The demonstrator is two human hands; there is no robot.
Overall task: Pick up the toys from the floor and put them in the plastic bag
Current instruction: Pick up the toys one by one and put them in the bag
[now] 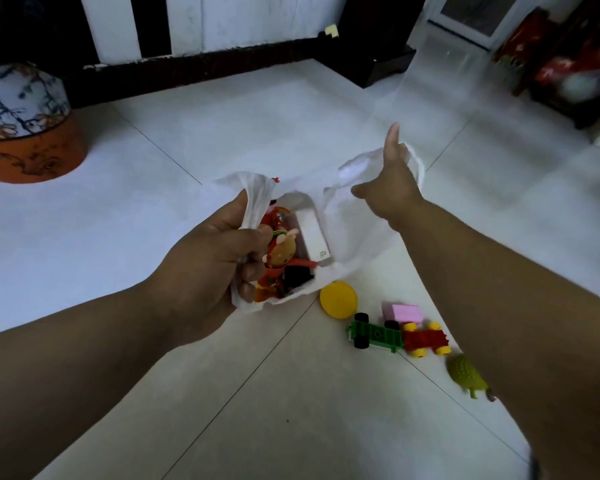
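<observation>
In the head view there is one white plastic bag [357, 237] in the middle of the frame, held up over the pale floor [257, 133]. The left hand [212, 258] is a tight fist, squeezing one bag handle and the rim. The right hand [387, 181] touches the other handle with its fingers spread loose and the thumb sticking up; I cannot tell if it is gripping. Inside the bag sit one doll [281, 254] in red, one white box [314, 237] and something dark. Four toys lie on the floor at the lower right: one yellow ball [338, 299], one pink block [406, 313], one toy truck [399, 336] and one green spiky toy [466, 375]. One orange stool [28, 157] stands at the upper left.
</observation>
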